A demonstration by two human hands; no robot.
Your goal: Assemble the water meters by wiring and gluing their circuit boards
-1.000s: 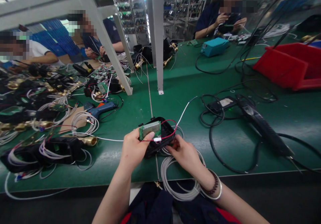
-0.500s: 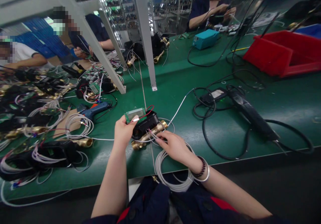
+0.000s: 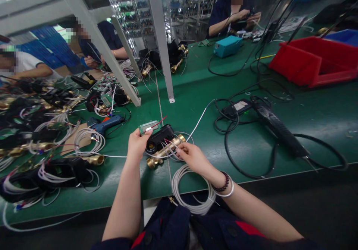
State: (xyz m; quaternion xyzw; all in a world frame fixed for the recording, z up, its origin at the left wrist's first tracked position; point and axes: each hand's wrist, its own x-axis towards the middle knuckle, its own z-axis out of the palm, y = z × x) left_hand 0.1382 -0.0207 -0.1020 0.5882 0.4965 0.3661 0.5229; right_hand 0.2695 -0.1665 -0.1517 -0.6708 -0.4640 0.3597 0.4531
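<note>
My left hand [image 3: 139, 142] is closed on a green circuit board [image 3: 151, 126] with a display and a red wire, held above a black plastic housing [image 3: 162, 137]. That housing sits on a brass pipe fitting [image 3: 167, 150] on the bench. Thin grey cables come out of the housing's side, and my right hand [image 3: 192, 156] pinches one grey cable [image 3: 172, 144] close to where it enters. Below my right wrist, a coil of grey cable [image 3: 192, 209] hangs over the bench's front edge.
Brass and black assemblies with coiled cables crowd the left side. A blue glue gun [image 3: 107, 125] lies there too. To the right are a black handheld electric screwdriver [image 3: 279, 127], its looping cord and a red bin [image 3: 296, 63]. A metal post [image 3: 162, 44] stands ahead; people work beyond.
My right hand has shifted slightly right, drawing back from the housing with the cable in its fingers. The circuit board has tipped flatter in my left hand, and its red wire now points straighter.
</note>
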